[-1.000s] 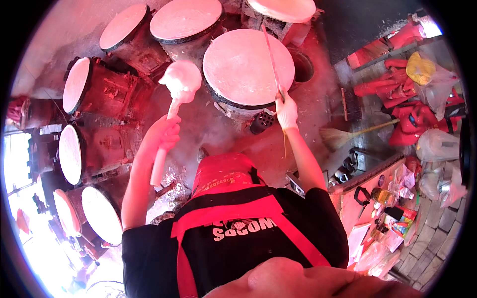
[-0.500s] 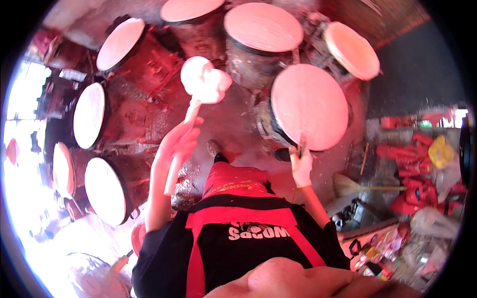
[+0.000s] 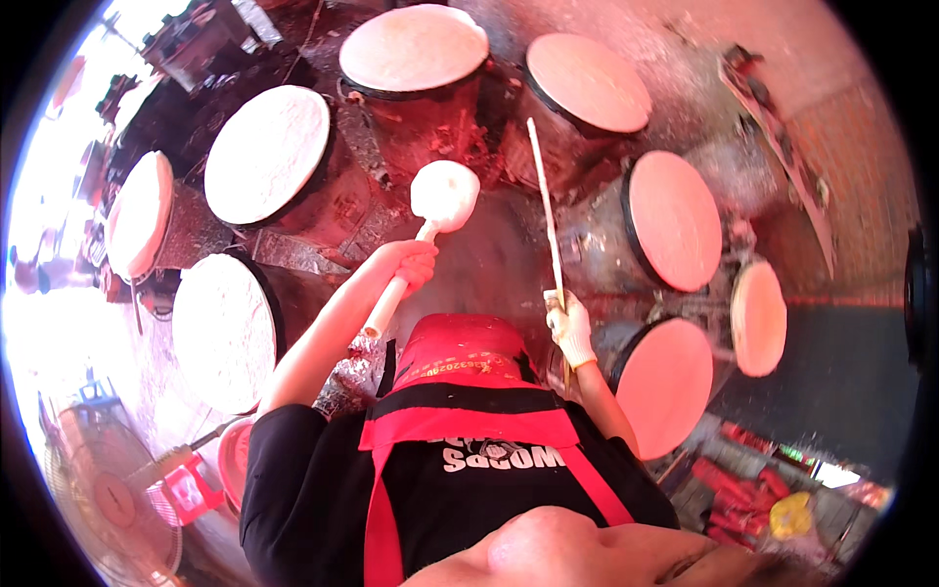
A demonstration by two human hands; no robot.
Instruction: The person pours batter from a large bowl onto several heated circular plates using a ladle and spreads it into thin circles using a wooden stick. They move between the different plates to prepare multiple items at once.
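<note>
My left hand (image 3: 403, 262) is closed round a pale wooden handle (image 3: 385, 311). On its far end sits a rounded white lump (image 3: 445, 196), soft-looking and glossy, held up over the floor. My right hand (image 3: 571, 329), in a white glove, grips a long thin stick (image 3: 546, 201) that points away from me. Round me stand several dark barrels, each topped by a broad pale disc with a dark rim. One disc (image 3: 667, 387) lies just right of my right forearm, another (image 3: 225, 333) left of my left arm. Neither hand touches a disc.
More discs stand ahead, such as a far one (image 3: 415, 47) and one at the right (image 3: 675, 220). A standing fan (image 3: 112, 499) and a red basin (image 3: 235, 458) are at lower left. Red bundles (image 3: 738, 494) lie at lower right. A brick wall (image 3: 866, 166) rises at far right.
My view has turned left, so the barrels and red bundles swing clockwise. The right-hand stick no longer overlaps a disc and now points ahead. The white lump looks rounder and more compact.
</note>
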